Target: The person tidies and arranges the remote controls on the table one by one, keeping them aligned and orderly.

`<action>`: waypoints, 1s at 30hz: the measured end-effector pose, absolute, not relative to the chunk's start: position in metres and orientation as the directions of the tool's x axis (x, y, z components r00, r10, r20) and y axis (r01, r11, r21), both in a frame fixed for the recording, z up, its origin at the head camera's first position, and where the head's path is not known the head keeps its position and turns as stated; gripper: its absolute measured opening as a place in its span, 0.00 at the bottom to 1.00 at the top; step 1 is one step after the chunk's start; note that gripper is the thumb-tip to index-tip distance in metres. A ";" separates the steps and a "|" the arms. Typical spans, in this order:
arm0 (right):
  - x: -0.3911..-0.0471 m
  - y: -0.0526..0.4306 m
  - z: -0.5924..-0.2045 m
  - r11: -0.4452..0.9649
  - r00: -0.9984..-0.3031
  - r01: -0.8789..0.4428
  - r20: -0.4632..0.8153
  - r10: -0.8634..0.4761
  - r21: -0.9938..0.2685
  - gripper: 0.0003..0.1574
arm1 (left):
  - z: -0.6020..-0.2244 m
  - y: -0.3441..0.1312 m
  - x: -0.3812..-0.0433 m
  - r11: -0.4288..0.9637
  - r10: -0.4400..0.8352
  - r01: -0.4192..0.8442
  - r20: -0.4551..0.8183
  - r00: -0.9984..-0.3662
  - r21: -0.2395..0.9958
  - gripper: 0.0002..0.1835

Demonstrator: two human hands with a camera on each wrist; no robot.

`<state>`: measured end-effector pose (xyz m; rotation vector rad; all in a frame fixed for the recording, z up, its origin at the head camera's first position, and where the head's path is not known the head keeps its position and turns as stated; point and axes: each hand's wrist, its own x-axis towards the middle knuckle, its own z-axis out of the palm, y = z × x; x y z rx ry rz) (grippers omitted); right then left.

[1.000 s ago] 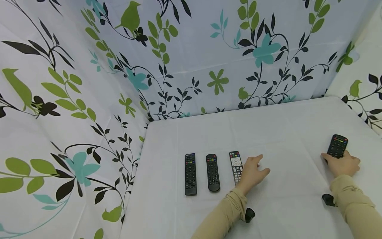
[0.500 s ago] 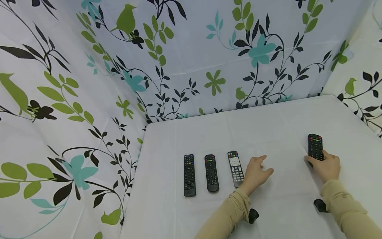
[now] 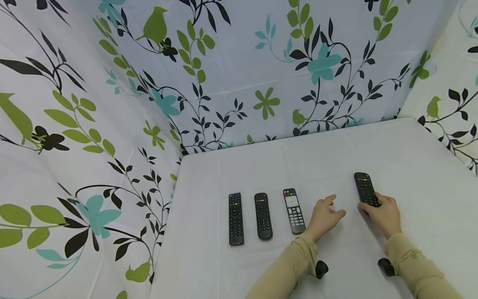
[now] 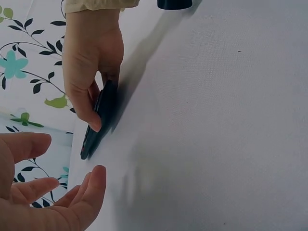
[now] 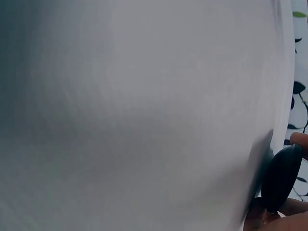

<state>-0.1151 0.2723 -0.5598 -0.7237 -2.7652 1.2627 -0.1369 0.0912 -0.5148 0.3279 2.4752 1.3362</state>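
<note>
My right hand (image 3: 384,214) grips a black remote control (image 3: 366,189) by its lower end, thumb on the left side and fingers on the right. The right wrist view shows the rounded end of that remote (image 5: 281,175) between thumb and fingers. My left hand (image 3: 324,218) holds nothing; its fingers are loosely bent and spread apart. Just left of it lies a remote with a white button area (image 3: 294,211). Two more black remotes lie farther left, one with a rounded end (image 3: 263,216) and one long and straight (image 3: 235,219). In the left wrist view the gripped remote (image 4: 101,120) appears edge-on.
A white-covered table (image 3: 224,174) bears the remotes, three of them in a row. Behind and to the left hangs a patterned curtain (image 3: 224,74). A black wrist-worn device (image 3: 321,269) sits under the left sleeve, and another (image 3: 386,267) is by the right sleeve.
The right hand has carried its remote leftward across the table, toward the left hand. The left hand has shifted slightly right, uncovering the lower end of the white-buttoned remote.
</note>
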 end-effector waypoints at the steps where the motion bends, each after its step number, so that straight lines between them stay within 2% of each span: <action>1: -0.114 0.269 -0.560 0.568 -0.895 0.400 -0.173 0.411 -0.719 0.52 | -0.516 0.093 -0.137 0.533 0.343 0.039 -0.174 -0.923 0.845 0.26; 9: -0.107 0.250 -0.559 0.567 -0.914 0.360 -0.159 0.372 -0.741 0.53 | -0.533 0.113 -0.141 0.504 0.290 -0.120 -0.298 -0.909 0.855 0.25; 14: -0.104 0.242 -0.557 0.573 -0.925 0.341 -0.157 0.346 -0.745 0.53 | -0.537 0.124 -0.141 0.352 0.279 -0.263 -0.369 -0.887 0.898 0.23; 23: -0.103 0.238 -0.552 0.515 -0.933 0.339 -0.210 0.292 -0.788 0.53 | -0.541 0.132 -0.145 0.315 0.269 -0.284 -0.372 -0.888 0.906 0.21; 30: -0.102 0.243 -0.549 0.381 -0.915 0.385 -0.295 0.274 -0.841 0.51 | -0.541 0.134 -0.147 0.182 0.274 -0.316 -0.357 -0.893 0.931 0.25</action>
